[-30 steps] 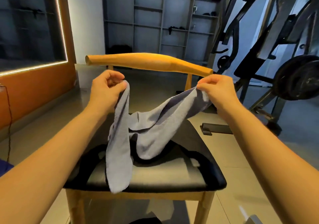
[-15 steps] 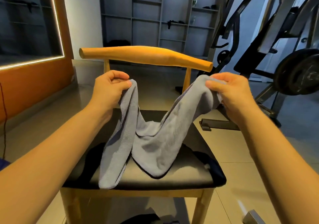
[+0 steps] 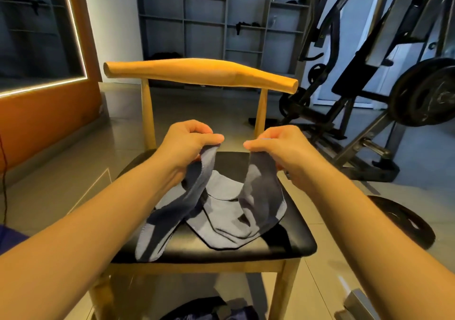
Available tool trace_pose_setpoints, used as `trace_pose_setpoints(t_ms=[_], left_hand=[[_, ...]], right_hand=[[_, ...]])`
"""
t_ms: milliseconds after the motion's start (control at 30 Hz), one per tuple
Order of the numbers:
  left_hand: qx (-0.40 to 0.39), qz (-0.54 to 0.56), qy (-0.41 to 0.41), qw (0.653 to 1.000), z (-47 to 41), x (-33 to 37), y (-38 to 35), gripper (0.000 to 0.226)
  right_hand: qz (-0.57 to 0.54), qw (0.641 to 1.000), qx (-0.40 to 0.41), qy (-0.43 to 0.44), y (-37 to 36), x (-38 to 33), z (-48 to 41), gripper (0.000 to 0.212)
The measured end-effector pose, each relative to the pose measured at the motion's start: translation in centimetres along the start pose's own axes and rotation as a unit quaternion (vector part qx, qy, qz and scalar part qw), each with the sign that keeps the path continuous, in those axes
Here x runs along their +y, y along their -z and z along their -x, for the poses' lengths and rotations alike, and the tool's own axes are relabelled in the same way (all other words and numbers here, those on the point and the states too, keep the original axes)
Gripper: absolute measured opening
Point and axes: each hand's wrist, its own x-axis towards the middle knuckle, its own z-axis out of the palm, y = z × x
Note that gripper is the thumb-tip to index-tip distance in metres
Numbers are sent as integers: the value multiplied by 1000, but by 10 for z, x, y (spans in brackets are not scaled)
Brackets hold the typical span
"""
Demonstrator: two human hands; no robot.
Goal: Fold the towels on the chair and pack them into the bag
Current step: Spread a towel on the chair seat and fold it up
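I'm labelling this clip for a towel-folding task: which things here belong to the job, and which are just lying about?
Part of the job: grey towel, pinched by the left hand and right hand; wooden chair under it; dark bag, probably, on the floor in front.
Lying about: weight plate on the floor; weight machine; wall shelves.
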Motion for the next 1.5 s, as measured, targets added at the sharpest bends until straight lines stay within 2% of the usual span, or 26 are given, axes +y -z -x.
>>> trace_pose_setpoints(t_ms=[133,200,267,400,500,633,767,933,1233,1500], left_hand=[[-12,49,58,997,7,-2,-3,16],[-32,89,85,992,10,-2,-1,12],[-55,106,104,987,15,1,1,15],[-34,92,53,994,20,8,9,19],[-2,53,3,999,17,10,20,15],[7,-17,-20,1000,15,11,25,15],[-4,-24,-12,1000,16,11,27,22],[-69,-28,-4,997,25,12,22,12],[-98,-64,-44,992,32,19,18,5],[-97,-58,-50,992,35,22,16,15]], right_hand=[[-67,996,-34,-41,-14,0,7,21],[-121,990,-51,-48,-19,2,10,12],[-148,986,-56,-42,-22,5,12,13],[-185,979,-75,-27,-17,2,16,12],[-201,973,-108,-16,-8,-4,18,20],[-143,981,-128,39,-5,-7,22,15],[-62,985,-126,97,-7,-5,23,12],[37,976,-150,151,-5,-7,21,12],[94,967,-97,217,-7,-5,18,12],[132,950,-54,278,-9,-1,14,17]])
